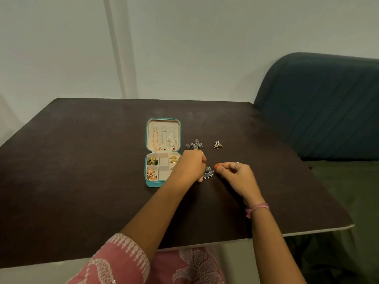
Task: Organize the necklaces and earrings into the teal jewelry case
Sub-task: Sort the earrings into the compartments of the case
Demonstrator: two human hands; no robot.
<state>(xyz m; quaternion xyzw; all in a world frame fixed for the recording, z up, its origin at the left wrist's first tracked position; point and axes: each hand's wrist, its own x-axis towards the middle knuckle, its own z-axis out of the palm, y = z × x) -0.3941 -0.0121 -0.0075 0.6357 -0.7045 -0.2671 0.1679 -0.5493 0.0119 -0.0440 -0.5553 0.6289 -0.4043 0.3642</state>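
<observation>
The teal jewelry case (146, 140) lies open on the dark table. Three necklaces (164, 138) hang in its lid. Gold and green earrings (152, 161) fill some tray compartments. My left hand (189, 168) is at the case's right side and pinches a silver beaded earring (208, 173) that sits on the table. My right hand (235, 174) hovers just right of that earring, fingers curled, holding nothing I can see. More silver flower earrings (194, 144) and a triangular silver pair (217, 144) lie further back.
The dark table (82, 171) has its front edge near my lap. A dark teal sofa (320, 103) stands at the right, beside the table's right edge. A pale wall is behind.
</observation>
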